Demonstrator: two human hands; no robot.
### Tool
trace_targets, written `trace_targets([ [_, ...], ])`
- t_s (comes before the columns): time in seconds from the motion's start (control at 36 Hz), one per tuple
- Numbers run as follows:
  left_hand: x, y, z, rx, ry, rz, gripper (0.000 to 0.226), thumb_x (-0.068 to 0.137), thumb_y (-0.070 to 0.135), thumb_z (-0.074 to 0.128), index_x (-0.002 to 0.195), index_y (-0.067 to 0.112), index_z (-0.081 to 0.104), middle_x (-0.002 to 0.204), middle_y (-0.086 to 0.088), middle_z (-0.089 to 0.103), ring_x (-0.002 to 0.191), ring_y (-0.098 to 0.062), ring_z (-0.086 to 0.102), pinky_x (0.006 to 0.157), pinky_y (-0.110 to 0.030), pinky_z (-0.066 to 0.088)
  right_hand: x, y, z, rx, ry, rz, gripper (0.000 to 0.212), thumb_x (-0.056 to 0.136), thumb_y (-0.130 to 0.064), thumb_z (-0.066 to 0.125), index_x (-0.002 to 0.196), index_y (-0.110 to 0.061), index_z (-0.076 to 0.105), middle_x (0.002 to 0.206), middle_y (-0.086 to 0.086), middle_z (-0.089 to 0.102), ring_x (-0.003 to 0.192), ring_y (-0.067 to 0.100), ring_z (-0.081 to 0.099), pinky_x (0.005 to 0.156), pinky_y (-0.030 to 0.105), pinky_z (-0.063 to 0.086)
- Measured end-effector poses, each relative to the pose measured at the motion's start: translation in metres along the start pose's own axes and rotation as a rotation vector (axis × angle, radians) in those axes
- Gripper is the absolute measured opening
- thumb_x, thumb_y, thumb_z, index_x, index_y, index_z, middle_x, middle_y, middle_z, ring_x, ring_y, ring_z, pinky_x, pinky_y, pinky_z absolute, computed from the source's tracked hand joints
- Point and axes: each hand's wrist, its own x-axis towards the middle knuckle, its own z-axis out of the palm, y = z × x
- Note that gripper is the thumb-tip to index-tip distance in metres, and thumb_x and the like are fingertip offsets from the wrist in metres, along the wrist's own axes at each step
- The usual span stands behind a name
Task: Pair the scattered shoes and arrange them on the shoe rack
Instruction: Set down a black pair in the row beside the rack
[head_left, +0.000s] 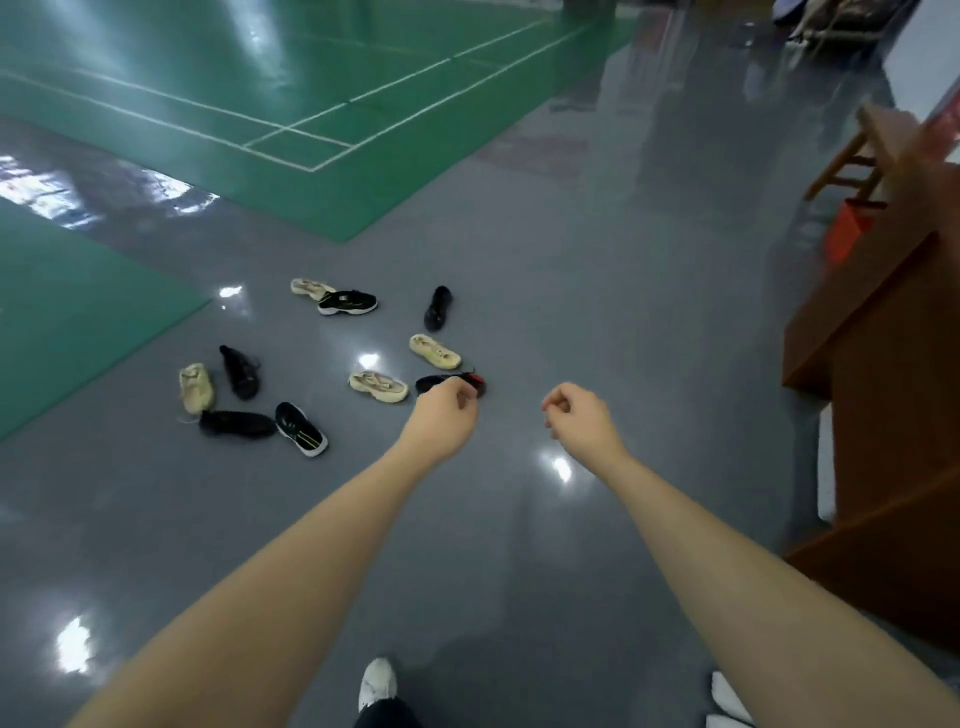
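Observation:
Several shoes lie scattered on the glossy grey floor ahead of me. Cream ones: (196, 387), (378, 386), (435, 351), (310, 287). Black-and-white sneakers: (347, 302), (301, 429). Plain black shoes: (239, 372), (237, 423), (438, 308). A black shoe with red trim (475, 382) is partly hidden behind my left hand (445, 415). Both arms reach forward in the air. My left hand and my right hand (581, 415) hang with fingers loosely curled and hold nothing.
A brown wooden shoe rack or cabinet (883, 415) stands at the right edge, with a wooden stool (862, 156) and something orange (844, 236) behind it. A green court with white lines (291, 124) lies beyond. My white shoes (377, 683) are at the bottom.

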Motion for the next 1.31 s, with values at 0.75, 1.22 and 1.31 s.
trace_targets([
  [0.75,0.232,-0.135,-0.206,-0.082,0.053,-0.044,0.028,0.095,0.017,0.041,0.12,0.013,0.053,0.092,0.0,0.057,0.083,-0.016,0.054,0.06,-0.02,0.041,0.223,-0.175,0.202,-0.201,-0.061,-0.078,0.021,0.087,-0.011,0.042,0.075,-0.026,0.052,0.07,-0.002,0.057,0.077,0.024,0.062,0.072,0.04,0.052],
  [1.22,0.484,-0.106,-0.172,-0.111,-0.019,-0.181,0.027,0.094,0.016,0.042,0.118,0.01,0.053,0.095,-0.003,0.057,0.08,-0.019,0.054,0.069,-0.029,0.046,0.473,-0.16,0.204,-0.224,-0.167,0.007,0.018,0.088,-0.01,0.042,0.082,-0.02,0.056,0.077,-0.002,0.059,0.076,0.026,0.059,0.071,0.041,0.05],
  [1.31,0.525,-0.101,-0.163,-0.143,-0.017,-0.2,0.027,0.094,0.014,0.042,0.117,0.01,0.054,0.092,-0.001,0.057,0.083,-0.019,0.054,0.072,-0.025,0.04,0.518,-0.151,0.206,-0.254,-0.179,0.025,0.018,0.086,-0.01,0.044,0.078,-0.022,0.054,0.071,-0.009,0.054,0.072,0.024,0.056,0.072,0.042,0.05],
])
